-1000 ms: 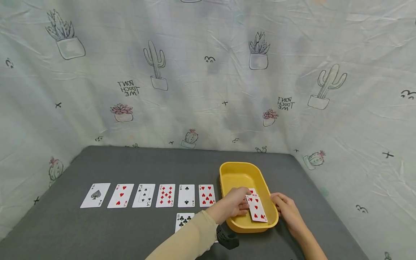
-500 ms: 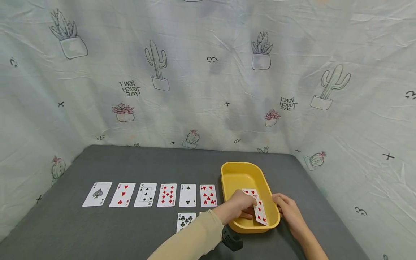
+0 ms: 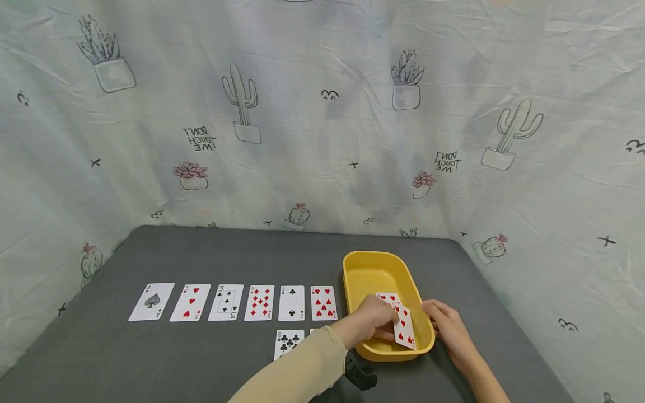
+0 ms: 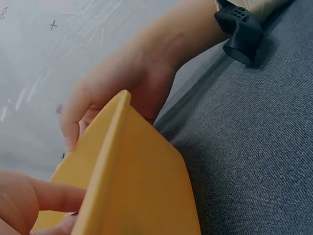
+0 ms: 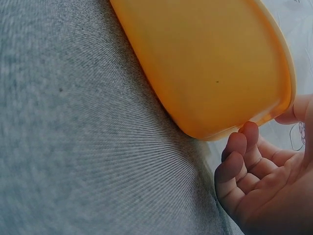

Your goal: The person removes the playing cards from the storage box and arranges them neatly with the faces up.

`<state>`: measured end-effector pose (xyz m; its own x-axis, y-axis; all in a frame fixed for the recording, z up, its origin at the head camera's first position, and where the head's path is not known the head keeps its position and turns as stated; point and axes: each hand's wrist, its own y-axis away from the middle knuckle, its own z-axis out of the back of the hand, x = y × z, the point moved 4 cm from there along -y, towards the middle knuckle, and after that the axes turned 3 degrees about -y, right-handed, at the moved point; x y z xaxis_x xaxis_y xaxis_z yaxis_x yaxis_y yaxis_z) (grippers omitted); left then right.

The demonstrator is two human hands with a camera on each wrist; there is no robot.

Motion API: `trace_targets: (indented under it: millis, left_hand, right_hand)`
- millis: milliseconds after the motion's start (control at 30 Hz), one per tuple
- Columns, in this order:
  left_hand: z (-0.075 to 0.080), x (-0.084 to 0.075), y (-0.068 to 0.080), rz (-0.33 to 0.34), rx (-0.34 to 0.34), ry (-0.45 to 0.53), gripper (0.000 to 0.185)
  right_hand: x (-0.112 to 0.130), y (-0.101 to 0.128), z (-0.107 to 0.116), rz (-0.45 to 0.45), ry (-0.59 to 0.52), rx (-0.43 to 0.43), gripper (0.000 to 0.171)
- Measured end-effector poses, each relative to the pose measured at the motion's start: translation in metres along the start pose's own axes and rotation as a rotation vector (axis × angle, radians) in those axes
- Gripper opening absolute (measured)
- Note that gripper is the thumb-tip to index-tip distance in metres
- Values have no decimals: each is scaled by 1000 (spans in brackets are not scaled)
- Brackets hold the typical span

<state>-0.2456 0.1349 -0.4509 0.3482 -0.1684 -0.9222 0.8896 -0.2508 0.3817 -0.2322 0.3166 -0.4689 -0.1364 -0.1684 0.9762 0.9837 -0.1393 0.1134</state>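
In the head view a yellow plastic tray [image 3: 375, 352] stands at the right of the grey table. My left hand [image 3: 370, 320] reaches into it and pinches a playing card [image 3: 405, 330] with red hearts, thumb on top; the rest of its fingers are hidden beneath. A second heart card [image 3: 386, 297] shows just behind it in the tray. On the tray's right side my right hand [image 3: 450, 330] holds the rim. The right wrist view shows this hand's curled fingertips [image 5: 250, 131] at the tray's outer corner. Left-hand fingers [image 4: 61, 197] show past the tray wall in the left wrist view.
A row of face-up cards runs left of the tray, from the ace of spades [image 3: 152, 301] to the seven of hearts [image 3: 323, 302]. Below lies the ten of clubs [image 3: 288, 342] and a card partly covered by my left sleeve [image 3: 297, 369]. A cactus-printed curtain [image 3: 322, 129] closes the back.
My left hand has shifted slightly within the tray and the pinched heart card has turned a little, with more of the card behind uncovered. My right hand stays on the rim.
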Motion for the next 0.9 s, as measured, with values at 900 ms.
trace_targets:
  millis: [900]
  left_hand:
    - [178,4,84,-354,-51,-6,30]
  right_hand:
    - [1,4,-1,-2,5,-11,33]
